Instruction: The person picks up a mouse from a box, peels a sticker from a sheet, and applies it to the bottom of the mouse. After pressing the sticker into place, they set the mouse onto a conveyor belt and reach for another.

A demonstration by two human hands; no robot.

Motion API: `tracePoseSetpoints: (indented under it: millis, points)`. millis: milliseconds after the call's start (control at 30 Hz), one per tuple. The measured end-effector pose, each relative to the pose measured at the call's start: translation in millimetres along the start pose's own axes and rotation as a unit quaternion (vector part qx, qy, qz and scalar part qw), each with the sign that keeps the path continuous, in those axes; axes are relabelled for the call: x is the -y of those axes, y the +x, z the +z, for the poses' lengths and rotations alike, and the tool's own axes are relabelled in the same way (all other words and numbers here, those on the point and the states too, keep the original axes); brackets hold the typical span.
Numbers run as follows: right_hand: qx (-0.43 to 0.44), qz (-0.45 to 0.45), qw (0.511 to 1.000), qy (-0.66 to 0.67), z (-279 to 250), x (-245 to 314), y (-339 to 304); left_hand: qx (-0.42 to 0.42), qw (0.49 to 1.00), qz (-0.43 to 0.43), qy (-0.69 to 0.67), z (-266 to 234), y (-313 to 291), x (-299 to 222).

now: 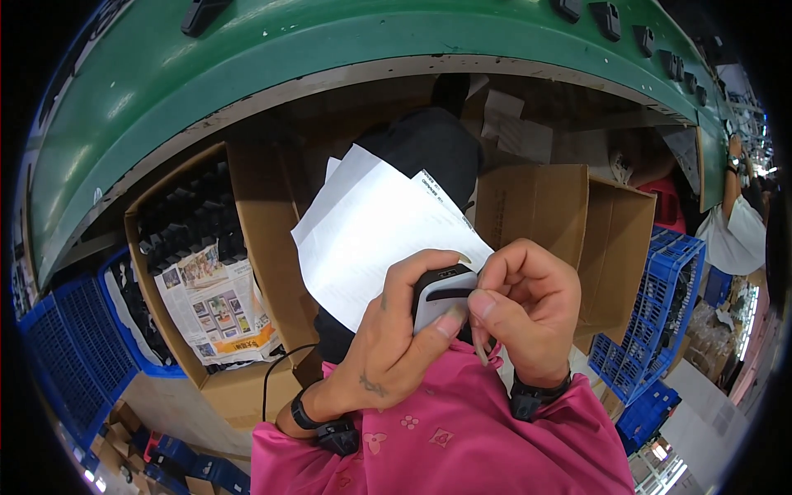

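Note:
My left hand [388, 334] is closed around a small black and grey plastic device [435, 307] with rounded corners and a dark slot on its face. The thumb presses on the grey face and the fingers wrap the far side. My right hand [532, 309] is at the device's right edge, thumb and forefinger pinched together. Whatever lies between those fingertips is too small or hidden to make out. White printed sheets [371, 231] rest on my lap under and beyond the device.
On the left stands an open cardboard box [264, 247] with black parts and a newspaper sheet [216, 305]. To the right are another cardboard box [536, 206] and a blue crate [639, 330]. A green table [330, 49] carrying several black parts curves across the front. Another person [734, 231] is at the far right.

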State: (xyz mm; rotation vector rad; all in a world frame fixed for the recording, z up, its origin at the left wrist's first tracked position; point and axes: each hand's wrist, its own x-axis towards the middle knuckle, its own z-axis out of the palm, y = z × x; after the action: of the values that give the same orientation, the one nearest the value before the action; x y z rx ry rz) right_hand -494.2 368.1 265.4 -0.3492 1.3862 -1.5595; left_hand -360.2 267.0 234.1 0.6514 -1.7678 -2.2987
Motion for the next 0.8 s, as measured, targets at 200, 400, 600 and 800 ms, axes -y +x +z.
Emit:
tracePoseSetpoints:
  millis: [200,400,600,800]
  points:
    - [-0.004,-0.009,1.0,-0.007,1.9,-1.2,0.4,-0.002,1.0,0.009,0.001,-0.4,0.1,-2.7]
    - [-0.039,0.0,0.999,-0.021,6.9,-2.8,3.2,-0.008,0.999,0.023,0.023,-1.2,0.2,-0.3]
    - [-0.041,0.003,0.999,-0.031,7.2,-3.1,4.3,-0.012,0.998,0.027,0.048,-1.2,0.0,-1.1]
    - [-0.042,0.001,0.999,-0.034,7.5,-4.1,5.2,-0.02,0.997,0.042,0.066,-0.4,0.2,0.8]
